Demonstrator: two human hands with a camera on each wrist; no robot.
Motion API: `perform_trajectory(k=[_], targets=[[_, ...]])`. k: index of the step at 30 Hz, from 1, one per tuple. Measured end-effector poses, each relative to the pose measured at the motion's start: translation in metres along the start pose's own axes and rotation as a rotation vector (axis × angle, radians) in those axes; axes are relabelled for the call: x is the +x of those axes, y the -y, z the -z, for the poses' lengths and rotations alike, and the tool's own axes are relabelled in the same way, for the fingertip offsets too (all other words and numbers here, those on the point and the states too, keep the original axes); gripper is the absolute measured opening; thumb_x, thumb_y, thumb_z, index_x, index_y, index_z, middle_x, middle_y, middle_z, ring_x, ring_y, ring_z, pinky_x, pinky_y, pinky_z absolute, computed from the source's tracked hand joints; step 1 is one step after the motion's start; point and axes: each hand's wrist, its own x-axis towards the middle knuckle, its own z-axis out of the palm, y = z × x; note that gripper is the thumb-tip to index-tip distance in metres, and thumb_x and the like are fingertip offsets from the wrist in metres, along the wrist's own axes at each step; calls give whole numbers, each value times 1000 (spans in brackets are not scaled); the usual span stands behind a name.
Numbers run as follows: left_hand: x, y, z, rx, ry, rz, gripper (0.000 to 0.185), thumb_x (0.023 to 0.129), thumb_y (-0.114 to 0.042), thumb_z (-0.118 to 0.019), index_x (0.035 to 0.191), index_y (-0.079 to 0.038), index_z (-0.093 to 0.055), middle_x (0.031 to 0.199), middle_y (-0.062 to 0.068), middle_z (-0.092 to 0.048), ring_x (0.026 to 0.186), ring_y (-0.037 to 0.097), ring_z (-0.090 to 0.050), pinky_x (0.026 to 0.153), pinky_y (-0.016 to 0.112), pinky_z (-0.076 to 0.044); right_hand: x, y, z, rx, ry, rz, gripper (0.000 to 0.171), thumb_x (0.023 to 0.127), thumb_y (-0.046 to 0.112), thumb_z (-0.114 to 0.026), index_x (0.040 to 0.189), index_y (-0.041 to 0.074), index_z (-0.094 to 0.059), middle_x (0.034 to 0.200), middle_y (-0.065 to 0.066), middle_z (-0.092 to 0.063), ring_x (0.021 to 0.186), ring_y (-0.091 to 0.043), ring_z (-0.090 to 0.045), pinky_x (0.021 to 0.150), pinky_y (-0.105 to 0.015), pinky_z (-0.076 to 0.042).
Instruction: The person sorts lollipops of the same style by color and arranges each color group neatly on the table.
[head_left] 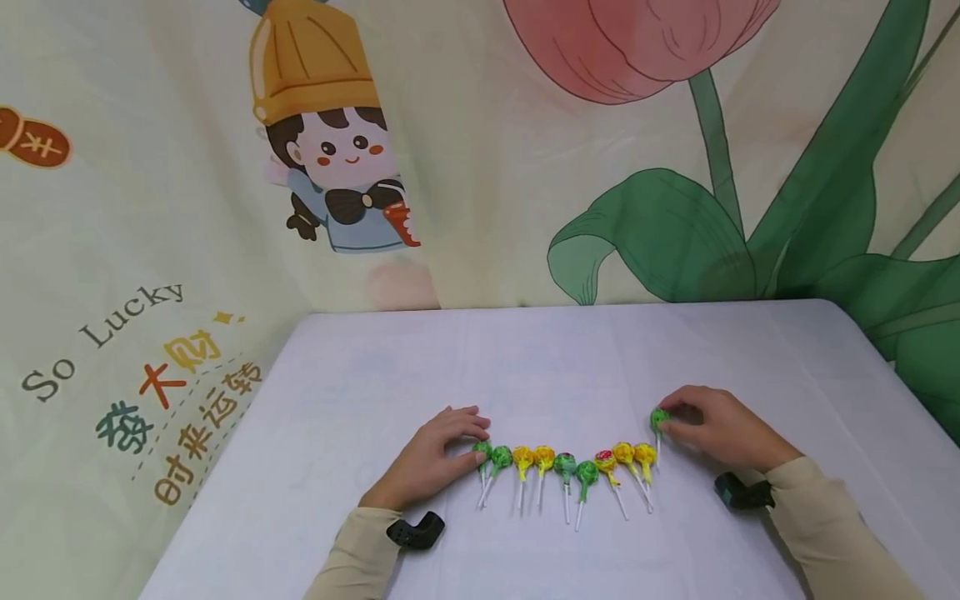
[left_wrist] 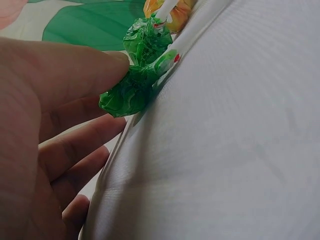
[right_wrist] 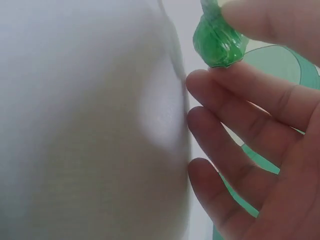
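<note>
Lollipops (head_left: 544, 458) lie in a row on the cloth (head_left: 510, 367). At the right end we see the right hand (head_left: 716, 425) pinching a green one (right_wrist: 216, 42); the left hand (head_left: 431, 458) seems to pinch the leftmost one (left_wrist: 125, 95), its forefinger partly hidden.

We've got both forearms (head_left: 356, 554) angled inward, left hand (head_left: 431, 458) and right hand (head_left: 722, 427) each pinching between thumb and forefinger, other fingers (right_wrist: 245, 110) loosely spread!

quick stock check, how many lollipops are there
10: one lollipop at the left hand, one lollipop pinched in the right hand, and eight lollipops lined up between them; more could be hidden under the hands.
</note>
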Motion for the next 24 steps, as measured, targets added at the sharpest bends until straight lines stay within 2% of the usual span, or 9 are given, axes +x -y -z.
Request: perform_trajectory(k=[8,24], targets=[[0,-5,2,-2,14,5,22,92,-27,-75,112,-18,-71,131,-5,-63,139,20,-43,120,43,-18,6,1,1,15,-7,-37,27,92,27,-74,113,11,-71,111,-2,-68,104,-25,-61,92,-50,-51],[1,-1,1,15,25,13,24,90,-28,-77,112,-21,-71,132,-9,-62,139,15,-43,120,37,-18,20,0,6,95,-36,-99,27,94,27,-70,114,9,-69,106,-3,-71,96,-23,-65,83,-46,-56]])
